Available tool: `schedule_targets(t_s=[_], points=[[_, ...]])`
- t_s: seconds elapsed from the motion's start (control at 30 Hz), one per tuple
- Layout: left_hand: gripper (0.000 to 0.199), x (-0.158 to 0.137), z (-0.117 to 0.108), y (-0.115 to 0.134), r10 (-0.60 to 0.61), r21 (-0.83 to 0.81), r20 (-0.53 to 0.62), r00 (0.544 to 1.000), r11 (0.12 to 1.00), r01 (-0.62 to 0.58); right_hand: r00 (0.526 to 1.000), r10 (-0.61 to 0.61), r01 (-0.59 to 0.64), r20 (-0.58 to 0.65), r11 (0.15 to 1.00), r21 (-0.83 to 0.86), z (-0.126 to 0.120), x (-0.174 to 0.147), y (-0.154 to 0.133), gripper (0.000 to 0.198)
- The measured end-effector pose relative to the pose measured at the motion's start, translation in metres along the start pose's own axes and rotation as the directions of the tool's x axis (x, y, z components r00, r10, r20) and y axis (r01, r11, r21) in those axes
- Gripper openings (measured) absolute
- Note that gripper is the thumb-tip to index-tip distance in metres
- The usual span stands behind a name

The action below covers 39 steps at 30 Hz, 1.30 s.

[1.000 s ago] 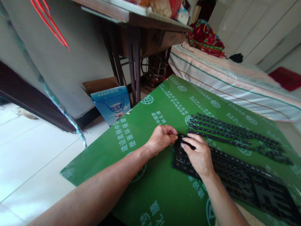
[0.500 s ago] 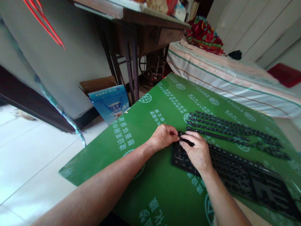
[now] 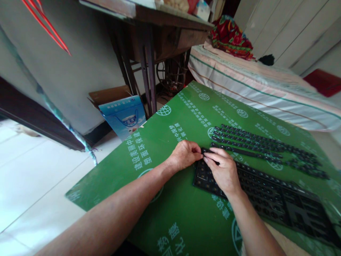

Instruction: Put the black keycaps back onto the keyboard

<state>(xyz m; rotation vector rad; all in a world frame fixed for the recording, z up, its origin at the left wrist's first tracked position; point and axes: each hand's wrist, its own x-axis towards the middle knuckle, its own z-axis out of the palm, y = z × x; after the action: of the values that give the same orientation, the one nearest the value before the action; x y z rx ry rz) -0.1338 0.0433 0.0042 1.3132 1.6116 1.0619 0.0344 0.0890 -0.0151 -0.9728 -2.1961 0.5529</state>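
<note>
Presently, the black keyboard [image 3: 269, 201] lies on the green board [image 3: 112, 176], its left end well inside the board's left edge. Open surface extends left of it, crossed by the left forearm. Beyond its far edge, only a narrow strip separates it from the rows of black keycaps [image 3: 255, 144]; past these, more bare board runs toward the bed [image 3: 255, 85].

The left hand [image 3: 185, 154] is at the keyboard's far left corner, fingers curled and narrow. The right hand [image 3: 225, 170] arches over the same corner, thumb and index close together. Whether either hand grips a small part cannot be told.

Compared with one second ago, both hands remain at that corner; their fingertips are nearer each other, and the right thumb-to-index gap is smaller.
</note>
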Motion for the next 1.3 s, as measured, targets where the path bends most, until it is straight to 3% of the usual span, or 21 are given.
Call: schedule_targets(t_s=[0.83,1.3], points=[[0.005,0.001,0.001,0.001,-0.009,-0.01,-0.016,1.0,1.0,0.009,0.996,-0.093,0.093,-0.003,0.995,-0.036,0.0,0.003,-0.001,0.016],[0.003,0.002,0.001,-0.001,-0.027,0.002,-0.01,1.0,1.0,0.027,0.956,-0.292,0.281,0.013,0.906,-0.315,0.003,-0.003,-0.007,0.024]])
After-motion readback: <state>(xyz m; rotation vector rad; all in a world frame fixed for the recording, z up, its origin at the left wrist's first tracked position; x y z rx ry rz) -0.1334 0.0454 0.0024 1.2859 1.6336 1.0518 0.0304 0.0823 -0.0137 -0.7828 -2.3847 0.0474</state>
